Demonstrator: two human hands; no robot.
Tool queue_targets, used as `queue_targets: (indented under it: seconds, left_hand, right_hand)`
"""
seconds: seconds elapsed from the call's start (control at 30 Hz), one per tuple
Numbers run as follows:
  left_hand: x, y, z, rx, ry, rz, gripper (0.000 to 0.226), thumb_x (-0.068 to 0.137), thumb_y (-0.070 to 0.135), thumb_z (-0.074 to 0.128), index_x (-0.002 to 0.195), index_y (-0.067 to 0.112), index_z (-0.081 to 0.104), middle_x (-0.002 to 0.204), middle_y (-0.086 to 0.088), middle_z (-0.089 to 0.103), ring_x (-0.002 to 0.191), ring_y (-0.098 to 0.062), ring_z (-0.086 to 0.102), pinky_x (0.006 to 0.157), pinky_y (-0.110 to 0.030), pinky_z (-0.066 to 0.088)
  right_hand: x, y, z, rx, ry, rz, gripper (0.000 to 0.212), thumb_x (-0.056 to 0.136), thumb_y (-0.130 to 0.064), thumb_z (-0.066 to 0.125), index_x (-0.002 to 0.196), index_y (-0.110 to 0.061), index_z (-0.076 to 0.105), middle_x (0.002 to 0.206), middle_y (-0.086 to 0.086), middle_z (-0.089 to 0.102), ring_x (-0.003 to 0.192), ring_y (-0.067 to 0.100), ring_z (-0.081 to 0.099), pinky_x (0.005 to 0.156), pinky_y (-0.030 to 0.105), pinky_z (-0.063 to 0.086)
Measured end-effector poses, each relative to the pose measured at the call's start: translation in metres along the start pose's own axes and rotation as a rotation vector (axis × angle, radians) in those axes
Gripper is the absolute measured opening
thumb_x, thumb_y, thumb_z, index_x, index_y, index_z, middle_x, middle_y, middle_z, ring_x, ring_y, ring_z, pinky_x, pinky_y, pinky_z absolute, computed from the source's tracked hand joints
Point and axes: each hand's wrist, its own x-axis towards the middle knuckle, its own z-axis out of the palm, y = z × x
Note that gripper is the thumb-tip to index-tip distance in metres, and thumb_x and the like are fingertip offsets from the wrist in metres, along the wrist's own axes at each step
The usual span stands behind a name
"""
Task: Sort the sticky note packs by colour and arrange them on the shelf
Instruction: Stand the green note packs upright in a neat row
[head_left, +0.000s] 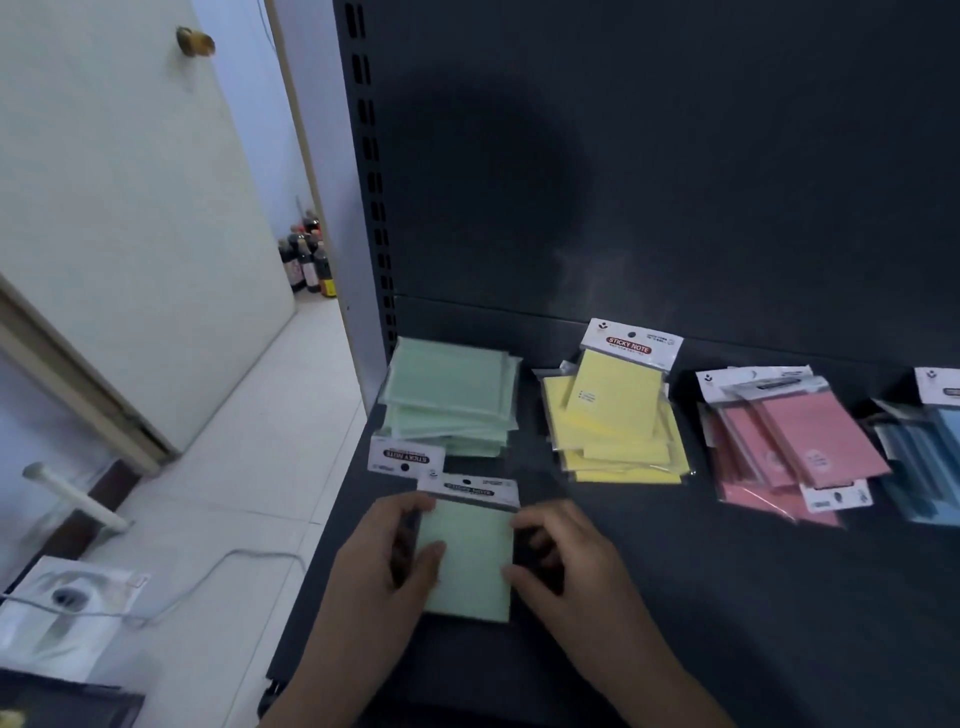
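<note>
White floor tiles (249, 467) fill the left side. A pale door (130, 208) stands over them, a grey cable (218, 566) trails across them, and a cluster of dark bottles (306, 254) sits far back by the wall.

Right of that, the dark shelf (727, 597) carries everything you are sorting. In its back left corner sits the green stack (447, 400), its packs slightly fanned. Just in front of it, near the shelf's front edge, you have one green pack (470, 558) between your hands, its white header card pointing away from you. Your left hand (384, 566) grips the pack's left edge with the thumb laid on top. Your right hand (566, 571) grips the right edge the same way, fingers curled. You cannot tell whether the pack rests on the shelf or sits just above it.

Further right lie the yellow stack (618, 431), then the pink stack (789, 447), then the blue stack (924, 452), which is cut off by the frame edge. Each stack is apart from its neighbour.
</note>
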Motion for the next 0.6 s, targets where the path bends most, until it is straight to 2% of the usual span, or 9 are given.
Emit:
queue_targets:
  seconds: [0.03,0.1,0.17,0.23,0.33,0.4,0.47,0.53,0.6]
  left_hand:
    - [-0.001,-0.002,-0.001,0.167,0.006,0.070,0.033,0.077,0.004,0.071,0.101,0.023,0.059,0.090,0.009,0.058,0.077,-0.006,0.053,0.072,-0.011,0.039]
    - [-0.001,-0.007,-0.007,0.375,0.029,0.152,0.031,0.072,0.011,0.077,0.098,0.019,0.063,0.108,0.010,0.051,0.096,-0.013,0.045,0.084,-0.021,0.034]
    - [0.004,-0.008,-0.015,0.396,0.103,0.176,0.027,0.071,0.022,0.076,0.093,0.018,0.062,0.109,0.006,0.051,0.099,-0.017,0.043,0.083,-0.021,0.027]
    - [0.015,-0.002,-0.020,0.360,0.185,0.205,0.035,0.072,0.037,0.062,0.100,0.015,0.058,0.106,0.009,0.050,0.100,-0.008,0.039,0.081,-0.017,0.025]
    - [0.037,0.014,-0.019,0.213,0.257,0.237,0.043,0.075,0.021,0.067,0.114,0.007,0.053,0.092,0.024,0.040,0.087,0.022,0.034,0.072,-0.005,0.032]
    - [0.050,0.020,-0.017,0.081,0.158,0.213,0.041,0.079,0.003,0.068,0.113,0.019,0.052,0.091,0.031,0.042,0.084,0.033,0.040,0.067,0.004,0.037]
    - [0.060,0.020,-0.017,-0.021,0.020,0.137,0.043,0.082,0.005,0.063,0.112,0.032,0.048,0.098,0.023,0.056,0.093,0.018,0.053,0.072,-0.005,0.045]
    - [0.062,0.016,-0.016,-0.034,-0.012,0.112,0.047,0.082,0.008,0.060,0.122,0.028,0.046,0.112,0.010,0.059,0.106,-0.002,0.055,0.085,-0.022,0.048]
    - [0.058,0.016,-0.017,-0.061,0.028,0.106,0.051,0.083,0.010,0.061,0.125,0.032,0.046,0.118,0.012,0.057,0.113,-0.004,0.053,0.092,-0.024,0.046]
  right_hand:
    - [-0.001,0.000,0.002,-0.090,-0.021,-0.056,0.026,0.083,-0.022,0.066,0.102,-0.032,0.051,0.104,-0.018,0.046,0.098,-0.002,0.043,0.084,0.011,0.036]
    - [0.001,0.000,0.003,-0.142,-0.043,-0.078,0.027,0.085,-0.026,0.063,0.109,-0.027,0.053,0.108,-0.019,0.043,0.104,-0.001,0.039,0.088,0.009,0.031]
    - [0.008,-0.003,0.000,-0.097,0.005,-0.070,0.026,0.086,-0.023,0.062,0.111,-0.024,0.055,0.110,-0.018,0.046,0.104,0.000,0.042,0.088,0.011,0.033]
    - [0.019,-0.009,-0.004,0.023,0.079,-0.060,0.030,0.087,-0.020,0.062,0.116,-0.024,0.056,0.111,-0.019,0.050,0.106,-0.003,0.045,0.091,0.013,0.036]
    - [0.043,-0.021,-0.002,0.282,0.056,0.056,0.048,0.088,-0.019,0.062,0.131,-0.028,0.045,0.114,-0.016,0.049,0.106,-0.001,0.048,0.093,0.017,0.041]
    - [0.057,-0.028,0.004,0.372,0.030,0.158,0.054,0.087,-0.018,0.063,0.135,-0.030,0.039,0.114,-0.006,0.049,0.102,0.008,0.051,0.088,0.019,0.044]
    - [0.063,-0.032,0.009,0.428,0.062,0.189,0.052,0.087,-0.017,0.063,0.131,-0.034,0.040,0.110,-0.002,0.051,0.097,0.005,0.051,0.078,0.011,0.045]
    - [0.063,-0.034,0.013,0.553,0.094,0.210,0.046,0.086,-0.013,0.062,0.125,-0.033,0.045,0.108,-0.001,0.055,0.098,0.006,0.054,0.077,0.013,0.047]
    - [0.060,-0.035,0.016,0.774,0.127,0.234,0.039,0.087,-0.007,0.059,0.122,-0.024,0.051,0.101,-0.007,0.060,0.093,0.003,0.059,0.075,0.015,0.048]
